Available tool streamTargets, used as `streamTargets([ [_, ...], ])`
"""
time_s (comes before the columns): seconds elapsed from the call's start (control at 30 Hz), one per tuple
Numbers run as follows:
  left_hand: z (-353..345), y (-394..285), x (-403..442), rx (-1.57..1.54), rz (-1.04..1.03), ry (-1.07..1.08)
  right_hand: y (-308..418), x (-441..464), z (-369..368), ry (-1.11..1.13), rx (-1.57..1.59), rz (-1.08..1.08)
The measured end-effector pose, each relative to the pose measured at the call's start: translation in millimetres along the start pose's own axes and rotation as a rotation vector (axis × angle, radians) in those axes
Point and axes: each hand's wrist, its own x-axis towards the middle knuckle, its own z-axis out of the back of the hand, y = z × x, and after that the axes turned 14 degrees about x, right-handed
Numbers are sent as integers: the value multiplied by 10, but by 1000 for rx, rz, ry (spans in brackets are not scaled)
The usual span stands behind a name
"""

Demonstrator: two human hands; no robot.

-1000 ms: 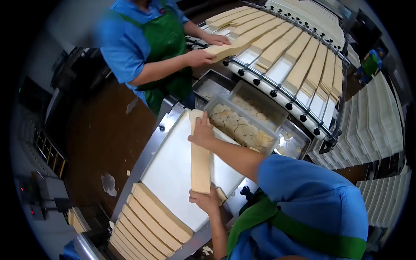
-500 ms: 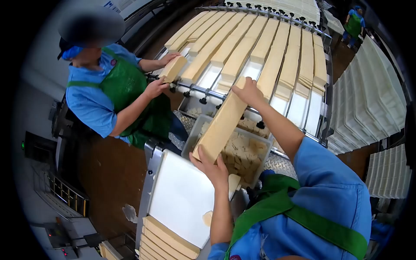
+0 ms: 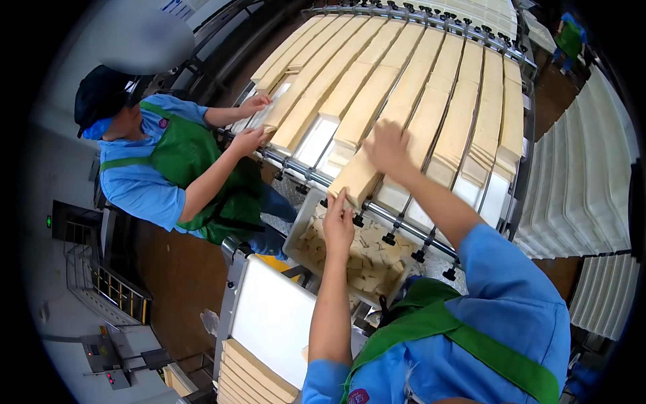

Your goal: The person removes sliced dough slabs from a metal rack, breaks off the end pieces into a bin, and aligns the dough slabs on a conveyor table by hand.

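Long pale dough-like strips lie in lanes on a railed white conveyor [image 3: 311, 147]. At its near edge my left hand [image 3: 338, 219] grips the front end of one thick strip [image 3: 354, 176], fingertips against its end face. My right hand [image 3: 388, 146] is bent over the same strip farther back, its fingers partly hidden behind the knuckles. The strip rests in a lane, its front end at the metal rail.
A co-worker [image 3: 195, 158] stands left, hands at the conveyor's left lanes. Below the rail is a bin [image 3: 296, 232] of cut pieces. A white table [image 3: 269, 313] holds several strips [image 3: 252, 374]. Stacked white trays [image 3: 572, 168] stand right.
Both my hands have carried the strip from the white table, over the bin, onto the conveyor. The co-worker's short piece has gone down to the left lanes, and their hands have moved apart from it.
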Motion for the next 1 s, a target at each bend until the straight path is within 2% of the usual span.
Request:
streamTargets([
  [0.07, -109, 2, 49, 15, 39, -59, 246, -312, 96, 180, 387, 138],
  [0.13, -193, 159, 22, -122, 36, -132, 416, -683, 232, 165, 568, 476],
  [0.17, -20, -25, -67, -196, 245, -12, 455, -807, 241, 178, 459, 528],
  [0.23, -140, 218, -159, -114, -9, -368, 446, -911, 225, 155, 323, 584],
  [0.27, -68, 167, -286, -164, 112, -356, 389, -925, 159, 190, 318, 551],
  [0.3, -143, 382, -369, -102, 32, -402, 326, -920, 91, 219, 309, 516],
  [0.33, -113, 418, -522, 228, 46, -373, 293, -938, 15, 155, 272, 604],
  [0.4, -184, 437, -914, 214, 119, -393, 240, -983, -62, 73, 257, 734],
  [0.47, -337, 663, -1349, 159, 146, -321, 301, -985, 12, 93, 378, 649],
  [0.5, -418, 758, -1589, 216, 107, -299, 301, -991, 18, 78, 370, 657],
  [0.57, -571, 878, -2037, 286, 179, -190, 312, -971, -22, 33, 355, 665],
  [0.63, -770, 1096, -2385, 474, 40, -172, 330, -962, 6, 51, 381, 645],
  [0.67, -798, 1068, -2455, 473, 41, -182, 338, -975, 15, 79, 409, 614],
  [0.73, -761, 941, -2625, 526, -130, -146, 336, -1001, -33, 80, 422, 611],
  [0.77, -791, 983, -2644, 527, -125, -149, 334, -1012, -62, 53, 404, 605],
  [0.83, -875, 1057, -2612, 524, -3, -291, 322, -1016, -84, 32, 386, 609],
  [1.0, -867, 1014, -2611, 554, 26, -312, 305, -1011, -149, 48, 368, 595],
])
